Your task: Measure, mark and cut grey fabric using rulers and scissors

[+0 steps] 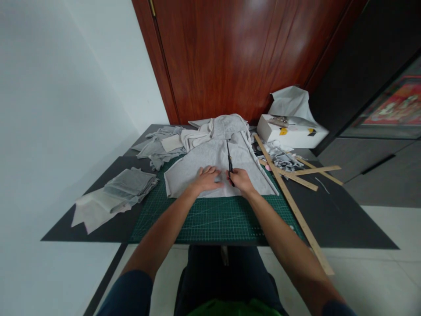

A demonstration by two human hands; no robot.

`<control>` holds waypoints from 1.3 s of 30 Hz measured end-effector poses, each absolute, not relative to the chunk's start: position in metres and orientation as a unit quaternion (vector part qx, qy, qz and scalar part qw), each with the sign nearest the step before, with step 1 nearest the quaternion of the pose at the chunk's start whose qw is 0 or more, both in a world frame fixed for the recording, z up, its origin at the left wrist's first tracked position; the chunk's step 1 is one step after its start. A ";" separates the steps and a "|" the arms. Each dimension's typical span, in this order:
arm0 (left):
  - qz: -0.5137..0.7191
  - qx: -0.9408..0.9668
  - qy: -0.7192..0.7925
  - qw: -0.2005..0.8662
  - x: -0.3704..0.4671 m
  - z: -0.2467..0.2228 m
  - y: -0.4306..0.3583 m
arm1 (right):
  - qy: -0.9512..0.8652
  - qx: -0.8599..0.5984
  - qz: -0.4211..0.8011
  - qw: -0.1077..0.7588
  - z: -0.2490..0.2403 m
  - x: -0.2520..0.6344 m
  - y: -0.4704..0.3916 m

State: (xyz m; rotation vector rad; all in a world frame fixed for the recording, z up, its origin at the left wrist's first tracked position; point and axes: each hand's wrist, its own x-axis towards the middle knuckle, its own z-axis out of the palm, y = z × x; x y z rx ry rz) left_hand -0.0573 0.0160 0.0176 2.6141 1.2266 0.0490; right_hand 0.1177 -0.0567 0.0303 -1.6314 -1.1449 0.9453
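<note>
A light grey fabric piece (187, 169) is spread over the green cutting mat (217, 221), its far part bunched up. My left hand (208, 179) lies flat on the fabric with fingers stretched out. In my right hand (241, 181) is a pair of black scissors (230, 163), blades pointing away from me over the cloth. From here I cannot tell whether the blades are parted or how far they cut into the fabric.
Folded grey cloth (130, 186) lies at left, with crumpled fabric (161, 145) behind. Wooden rulers (296, 210) cross on the right, one overhanging the front edge. Fabric scraps (283, 158) and a white box (292, 134) stand back right, before a wooden door (223, 57).
</note>
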 end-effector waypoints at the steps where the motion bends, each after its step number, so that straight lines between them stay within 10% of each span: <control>1: 0.021 0.895 0.428 0.123 -0.057 0.018 0.014 | -0.442 -0.645 0.417 0.463 0.030 0.114 -0.065; 39: 0.164 0.883 0.434 0.068 -0.050 0.003 -0.088 | -0.233 -0.558 0.685 0.406 0.038 0.068 -0.267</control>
